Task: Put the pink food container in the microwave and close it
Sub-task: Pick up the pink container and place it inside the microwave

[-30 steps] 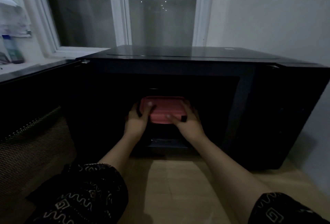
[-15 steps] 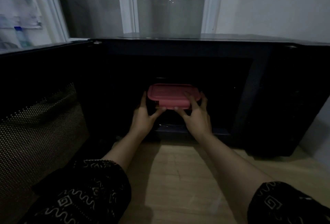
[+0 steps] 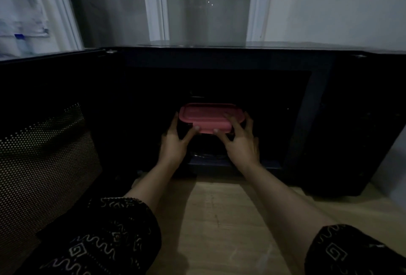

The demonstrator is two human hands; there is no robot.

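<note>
The pink food container (image 3: 208,115), a flat box with a pink lid, is inside the dark cavity of the black microwave (image 3: 351,125). My left hand (image 3: 175,143) grips its left side and my right hand (image 3: 239,143) grips its right side, thumbs on the front edge of the lid. The microwave door (image 3: 44,143) hangs open to the left, its perforated mesh window facing me. The container's lower body is lost in the dark.
The microwave stands on a light wooden counter (image 3: 219,220). A window (image 3: 197,4) sits behind it and a white wall (image 3: 340,4) to the right. Pale blurred items (image 3: 19,18) are at the far left.
Both hands have carried the container deeper into the microwave cavity. The camera has dropped lower and closer to the opening.
</note>
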